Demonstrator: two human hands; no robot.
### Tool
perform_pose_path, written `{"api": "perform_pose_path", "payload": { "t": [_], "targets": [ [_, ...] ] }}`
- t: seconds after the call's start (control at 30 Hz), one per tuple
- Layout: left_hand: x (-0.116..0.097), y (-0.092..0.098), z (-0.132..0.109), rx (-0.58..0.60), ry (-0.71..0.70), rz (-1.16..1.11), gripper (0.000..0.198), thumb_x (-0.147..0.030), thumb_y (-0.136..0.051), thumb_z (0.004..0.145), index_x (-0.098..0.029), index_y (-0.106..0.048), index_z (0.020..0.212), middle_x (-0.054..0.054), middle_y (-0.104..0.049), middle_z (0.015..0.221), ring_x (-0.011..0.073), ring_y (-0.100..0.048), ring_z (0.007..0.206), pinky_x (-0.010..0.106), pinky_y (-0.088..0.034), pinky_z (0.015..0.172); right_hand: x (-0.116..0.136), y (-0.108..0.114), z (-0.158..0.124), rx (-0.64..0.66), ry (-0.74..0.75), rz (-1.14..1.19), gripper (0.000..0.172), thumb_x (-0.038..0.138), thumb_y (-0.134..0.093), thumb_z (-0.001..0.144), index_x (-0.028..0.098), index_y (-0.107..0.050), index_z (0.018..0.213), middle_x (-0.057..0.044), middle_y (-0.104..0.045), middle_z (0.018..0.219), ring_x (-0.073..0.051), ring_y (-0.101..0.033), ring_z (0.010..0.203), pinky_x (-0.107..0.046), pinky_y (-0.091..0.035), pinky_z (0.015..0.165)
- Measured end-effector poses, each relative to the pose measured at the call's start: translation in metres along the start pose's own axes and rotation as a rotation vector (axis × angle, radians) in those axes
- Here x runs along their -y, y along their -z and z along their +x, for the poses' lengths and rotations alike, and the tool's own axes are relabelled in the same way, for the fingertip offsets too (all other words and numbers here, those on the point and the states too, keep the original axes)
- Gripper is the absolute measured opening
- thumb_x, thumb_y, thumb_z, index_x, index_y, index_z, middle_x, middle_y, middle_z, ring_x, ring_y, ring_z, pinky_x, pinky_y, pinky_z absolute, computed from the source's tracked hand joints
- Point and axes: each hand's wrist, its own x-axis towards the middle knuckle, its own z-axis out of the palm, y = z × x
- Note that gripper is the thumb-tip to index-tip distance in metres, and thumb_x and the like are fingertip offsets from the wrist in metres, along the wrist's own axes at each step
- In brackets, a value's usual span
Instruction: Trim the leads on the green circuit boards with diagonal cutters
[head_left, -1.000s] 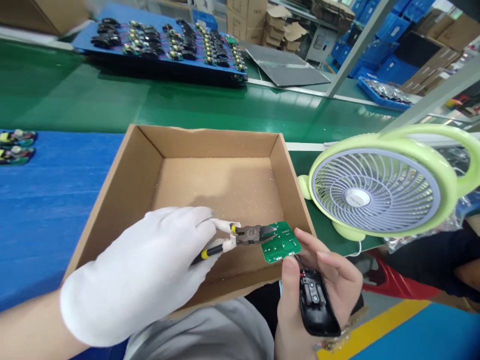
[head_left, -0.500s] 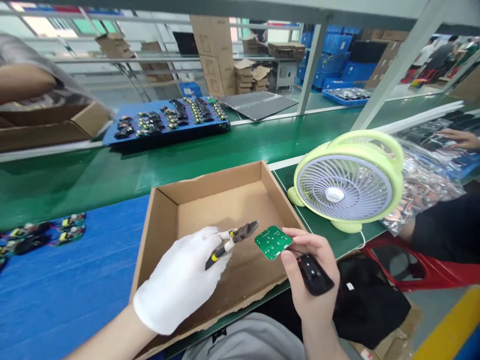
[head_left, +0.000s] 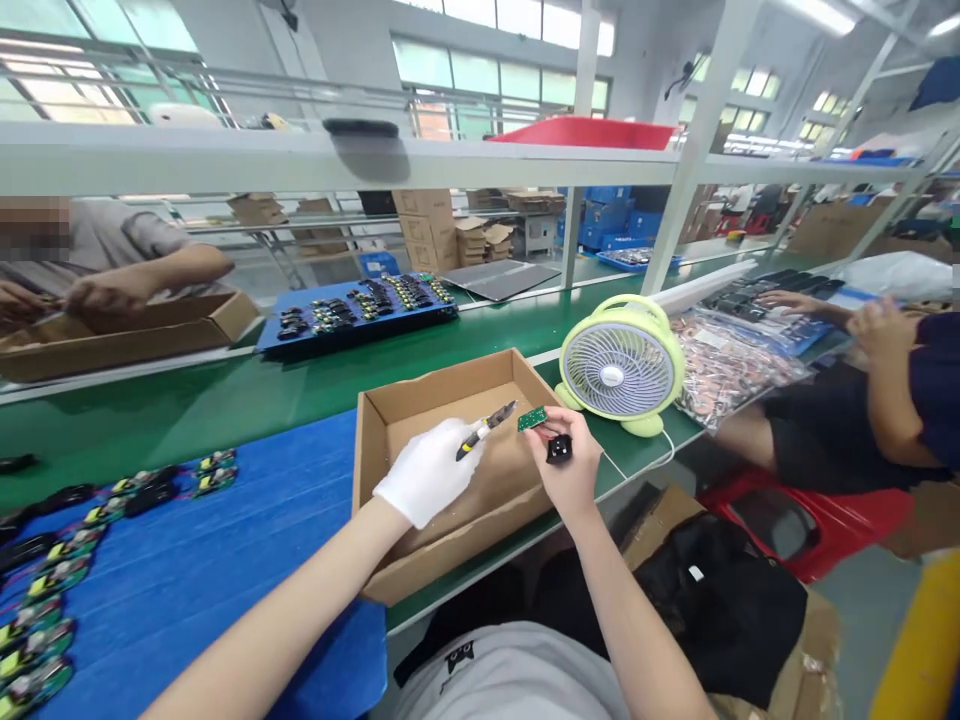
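Observation:
My left hand (head_left: 433,470), in a white glove, is closed round a pair of side cutters (head_left: 486,430) with dark jaws and yellow-black handles; the jaws point up and right. Bare, my right hand (head_left: 574,465) holds a small green circuit board (head_left: 532,419) by its edge between thumb and fingers. A black plastic housing (head_left: 559,449) rests in the same hand, against the palm. Both hands are above an open cardboard box (head_left: 450,555), with the cutter tips just left of the board and apart from it.
A light-green fan (head_left: 621,365) stands right of the box. Several board assemblies (head_left: 52,570) lie on the blue mat (head_left: 247,560) at left, more on a blue tray (head_left: 360,310) across the green bench. Co-workers sit at far left and right. Bagged parts (head_left: 727,365) lie beyond the fan.
The camera view has tilted up and pulled back, showing more shelf and surroundings. The circuit board is now tilted flatter. Both hands keep their hold above the box.

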Motion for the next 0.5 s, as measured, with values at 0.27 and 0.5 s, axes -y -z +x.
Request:
{"api": "perform_pose_path", "payload": {
  "t": [0.27,0.5],
  "targets": [
    [-0.013,0.001,-0.003,0.080,-0.081,0.078,0.035,-0.047,-0.074,0.109,-0.020,-0.075,0.131,0.010,-0.077,0.131,0.0246,-0.076,0.114,0.048,-0.067,0.101,-0.021,-0.005,-0.001,-0.043,0.113,-0.102,0.028,0.038,-0.080,0.103,0.020,-0.072,0.122,-0.009,-0.083,0.117,-0.025,-0.084,0.103,-0.044,-0.073,0.095],
    [-0.019,0.006,-0.007,0.067,-0.103,0.115,0.040,-0.047,-0.074,0.109,-0.020,-0.072,0.138,0.011,-0.075,0.139,0.0266,-0.075,0.119,0.051,-0.067,0.104,-0.029,-0.005,-0.002,0.000,0.178,-0.136,0.035,0.045,-0.077,0.110,0.018,-0.073,0.133,-0.008,-0.078,0.128,-0.024,-0.079,0.109,-0.046,-0.070,0.096]
  ]
}}
